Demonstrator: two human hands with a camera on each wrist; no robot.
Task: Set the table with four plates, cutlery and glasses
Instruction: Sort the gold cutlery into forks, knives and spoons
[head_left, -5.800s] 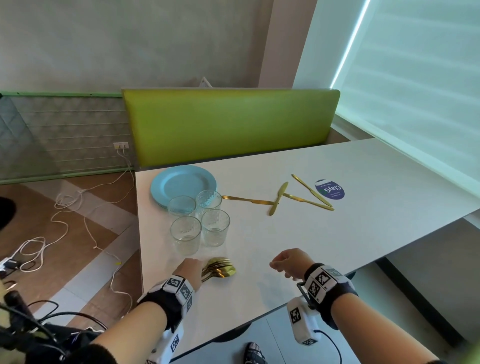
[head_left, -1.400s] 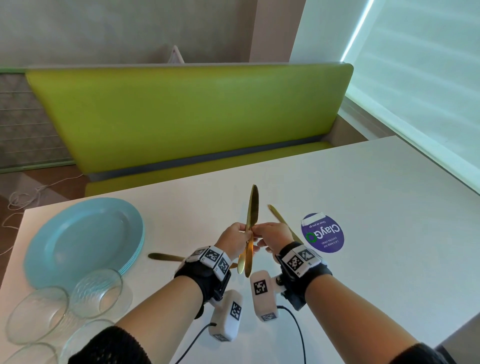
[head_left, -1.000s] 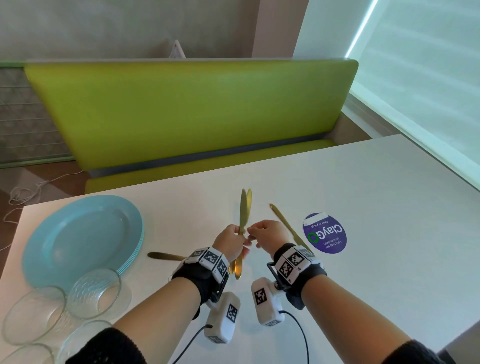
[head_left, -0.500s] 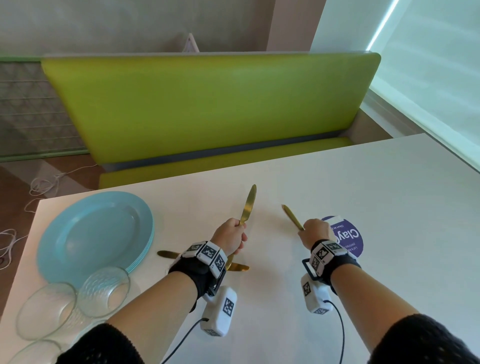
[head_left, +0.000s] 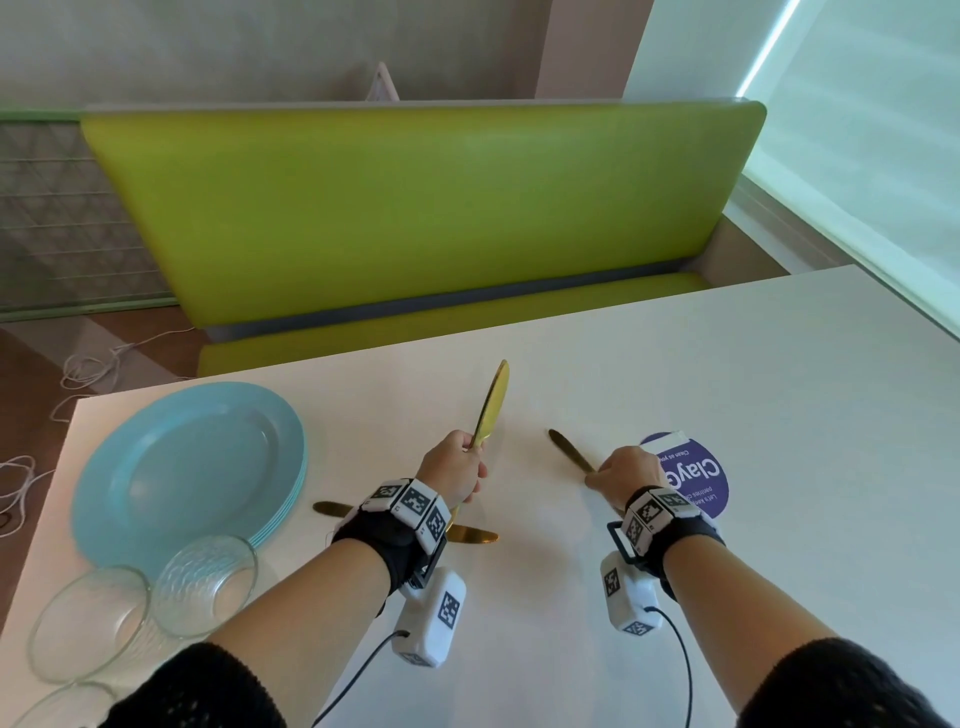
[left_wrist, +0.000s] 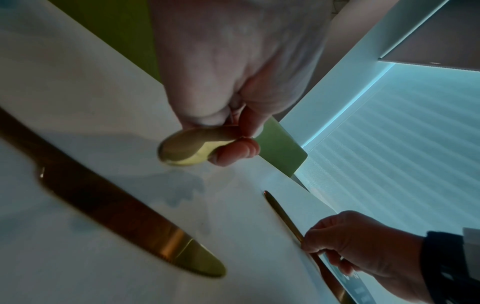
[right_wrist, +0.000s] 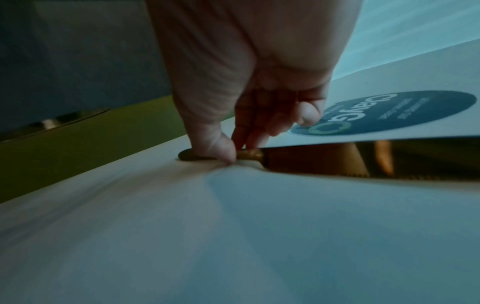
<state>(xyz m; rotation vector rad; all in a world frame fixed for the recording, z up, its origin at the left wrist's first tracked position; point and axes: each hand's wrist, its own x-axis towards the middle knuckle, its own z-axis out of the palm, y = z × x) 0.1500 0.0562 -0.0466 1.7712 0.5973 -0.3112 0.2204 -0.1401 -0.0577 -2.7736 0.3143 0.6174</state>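
My left hand (head_left: 457, 470) grips gold knives (head_left: 491, 405) by the handles, blades pointing up and away over the white table (head_left: 779, 389). Their handle ends (left_wrist: 187, 149) stick out below my curled fingers. My right hand (head_left: 621, 475) is down on the table, thumb and fingers (right_wrist: 223, 150) pinching another gold knife (head_left: 563, 447) that lies flat beside the purple sticker (head_left: 701, 478). One more gold knife (head_left: 472, 535) lies on the table under my left wrist. A stack of light blue plates (head_left: 187, 467) sits at the left, with clear glasses (head_left: 202, 587) in front of it.
A green bench (head_left: 415, 208) runs along the table's far edge. White cables (head_left: 93, 364) lie on the floor at the left. A window with a blind (head_left: 883, 156) is at the right. The table's right half (head_left: 753, 571) holds only the sticker.
My hands were together at the upright knives a second ago. The right hand has since moved right and down onto the knife by the sticker. The left hand keeps its knives.
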